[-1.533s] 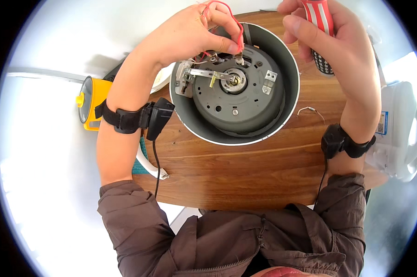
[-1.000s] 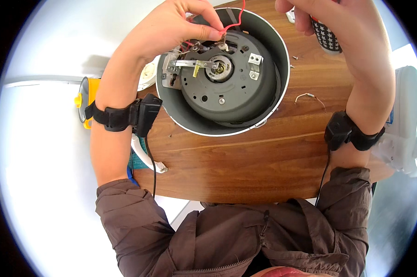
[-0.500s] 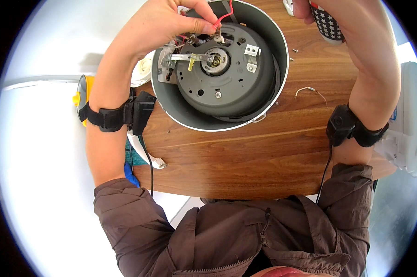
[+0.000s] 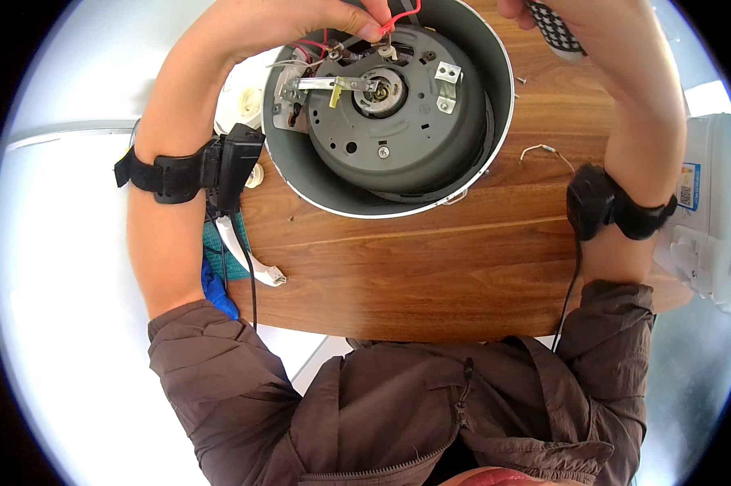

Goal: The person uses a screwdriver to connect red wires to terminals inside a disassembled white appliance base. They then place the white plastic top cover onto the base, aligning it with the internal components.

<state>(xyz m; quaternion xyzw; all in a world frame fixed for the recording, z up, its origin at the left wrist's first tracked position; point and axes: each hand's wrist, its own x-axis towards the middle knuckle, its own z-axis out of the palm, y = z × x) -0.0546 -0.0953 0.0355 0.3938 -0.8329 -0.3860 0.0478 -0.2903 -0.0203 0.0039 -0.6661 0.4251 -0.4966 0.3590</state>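
A round grey pot housing [image 4: 292, 166] holds a grey metal plate [image 4: 357, 146] with screws, a central ring, a metal bracket [image 4: 449, 87] and an arm carrying a yellow tab [image 4: 334, 95]. My left hand [image 4: 341, 20] pinches a red wire [image 4: 388, 27] at a small terminal near the plate's upper edge, thumb and finger closed on it. My right hand [image 4: 572, 16], partly cut off by the top edge, grips a screwdriver [image 4: 553, 31] with a black-and-white star-patterned handle above the table, right of the housing.
On the wooden table [image 4: 414, 275] lie a short wire [image 4: 543, 148], small screws, a white curved handle [image 4: 244, 255], a green mat [image 4: 215, 251] and blue cloth [image 4: 219, 296]. White round parts [image 4: 248, 101] sit left of the housing, a translucent container [image 4: 697, 243] at the right.
My left hand has moved up and left, still on the red wire. The housing appears higher in the picture. My right hand with the screwdriver has also risen toward the top edge.
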